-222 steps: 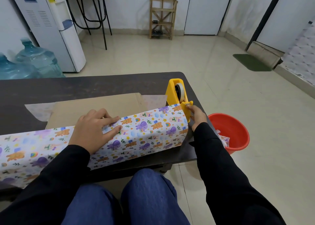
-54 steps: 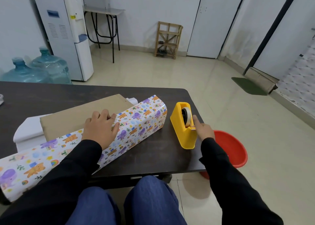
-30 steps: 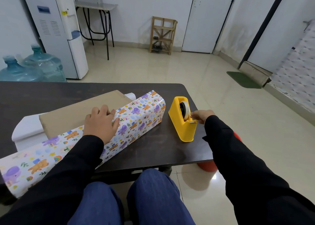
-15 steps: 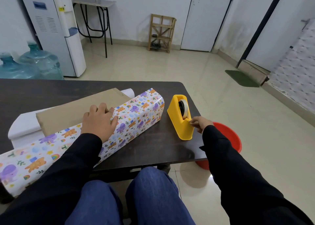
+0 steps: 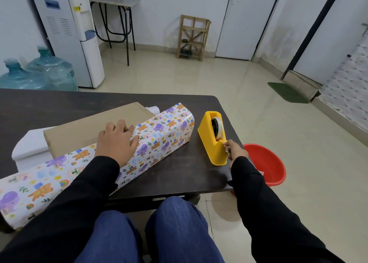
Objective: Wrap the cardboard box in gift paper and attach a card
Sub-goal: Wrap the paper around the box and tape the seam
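Note:
A flat brown cardboard box (image 5: pixel 83 131) lies on the dark table (image 5: pixel 59 105). Cartoon-printed gift paper (image 5: pixel 163 135) is folded up over its near side, with white underside showing at the left. My left hand (image 5: pixel 116 143) lies flat on the paper's edge, pressing it onto the box. A yellow tape dispenser (image 5: pixel 213 141) stands to the right of the box. My right hand (image 5: pixel 235 149) is at the dispenser's cutter end, fingers pinched on the end of the tape.
A red plastic tub (image 5: pixel 266 163) sits on the floor beside the table's right edge. A water dispenser (image 5: pixel 69 29) and two blue water jugs (image 5: pixel 39 71) stand at the far left. My knees are under the table's near edge.
My right hand has shifted slightly down along the dispenser's cutter, still pinching the tape end. My left hand stays pressed on the paper.

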